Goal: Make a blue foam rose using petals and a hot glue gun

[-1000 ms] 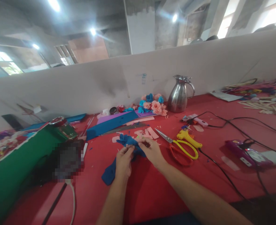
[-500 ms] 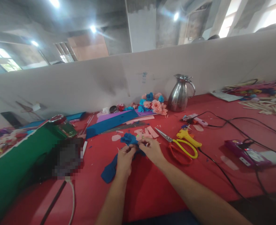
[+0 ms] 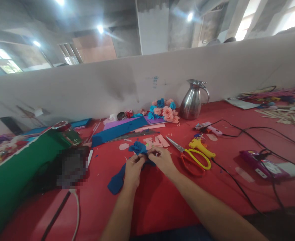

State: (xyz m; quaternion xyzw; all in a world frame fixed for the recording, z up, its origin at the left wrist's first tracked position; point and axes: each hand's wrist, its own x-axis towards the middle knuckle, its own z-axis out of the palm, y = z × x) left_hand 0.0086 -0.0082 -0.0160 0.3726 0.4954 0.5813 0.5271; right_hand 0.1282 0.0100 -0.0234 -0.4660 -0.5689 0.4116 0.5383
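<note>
Between my hands, above the red tabletop, is a blue paper flower [image 3: 138, 147] with ruffled petals. My left hand [image 3: 134, 167] pinches its base from the left. My right hand [image 3: 162, 160] pinches at the same base from the right, fingertips close to the left ones. The exact spot they grip is partly hidden by the fingers. A blue crepe paper strip [image 3: 116, 183] trails under my left wrist and lies on the table. Pink paper pieces [image 3: 160, 142] lie just beyond my right hand.
Scissors [image 3: 196, 159] and a yellow glue gun [image 3: 202, 148] with a cord lie right of my hands. A steel jug [image 3: 191, 102] stands by the partition, beside finished paper flowers [image 3: 166, 112]. A purple power strip [image 3: 264, 165] is far right; a green box [image 3: 19, 167] and jar [image 3: 66, 133] are left.
Both hands keep their pinch at the flower's base with hardly any movement. The view has shifted very slightly.
</note>
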